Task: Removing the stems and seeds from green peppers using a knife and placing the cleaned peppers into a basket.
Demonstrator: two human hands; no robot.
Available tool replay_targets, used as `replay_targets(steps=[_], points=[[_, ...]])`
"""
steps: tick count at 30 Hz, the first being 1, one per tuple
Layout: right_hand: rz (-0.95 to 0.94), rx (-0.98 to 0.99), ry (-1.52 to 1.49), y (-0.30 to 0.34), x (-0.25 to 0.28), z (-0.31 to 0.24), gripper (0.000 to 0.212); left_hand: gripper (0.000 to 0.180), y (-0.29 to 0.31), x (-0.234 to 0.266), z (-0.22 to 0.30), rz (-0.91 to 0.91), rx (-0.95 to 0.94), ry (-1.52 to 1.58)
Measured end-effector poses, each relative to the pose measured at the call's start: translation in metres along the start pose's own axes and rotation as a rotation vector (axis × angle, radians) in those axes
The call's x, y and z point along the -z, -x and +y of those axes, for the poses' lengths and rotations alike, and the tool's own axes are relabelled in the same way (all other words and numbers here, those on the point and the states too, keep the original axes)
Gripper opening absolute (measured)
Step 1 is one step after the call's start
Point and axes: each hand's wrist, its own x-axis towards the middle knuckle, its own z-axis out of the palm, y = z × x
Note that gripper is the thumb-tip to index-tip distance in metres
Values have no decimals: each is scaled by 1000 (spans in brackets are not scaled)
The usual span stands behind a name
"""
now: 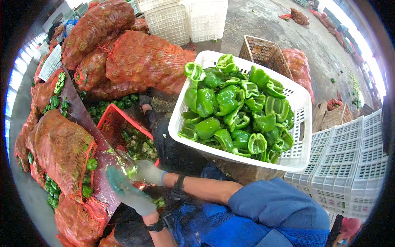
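My left hand (129, 195), in a grey glove with a teal coating, is over the edge of a narrow dark board (96, 136) strewn with pale seeds. Its fingers are smeared by motion. Close beside it, my right hand (150, 173) in a pale glove is closed. A small green pepper piece (131, 171) shows between the hands; which one holds it is unclear. A thin greyish shape by the right fingers is too blurred to name. Behind the hands stands a red crate (128, 116) containing pale and green pepper scraps.
A white crate (302, 160) heaped with hollowed green bell peppers (230, 111) stands right of the red crate. Red mesh sacks (148, 59) pile at the back and left. White crates (349, 160) stack at right, others (205, 20) at the back, near a brown crate (265, 53).
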Motion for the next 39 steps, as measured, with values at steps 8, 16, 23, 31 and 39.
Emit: replay_targets(steps=[8,16,23,31,39], points=[[71,265,671,-9,-21,36,47,54,63,53,-132,-80,681,522],[-189,548,758,-33,3,79,42,53,74,51,-129,-5,731,688],[-323,-67,589,-6,-20,5,48,47,80,62,-158,175,832,954],[177,307,713,-19,-46,45,32,49,67,51,-154,476,823,994],[375,383,930,-58,-18,10,46,61,57,68,-156,472,762,1405]])
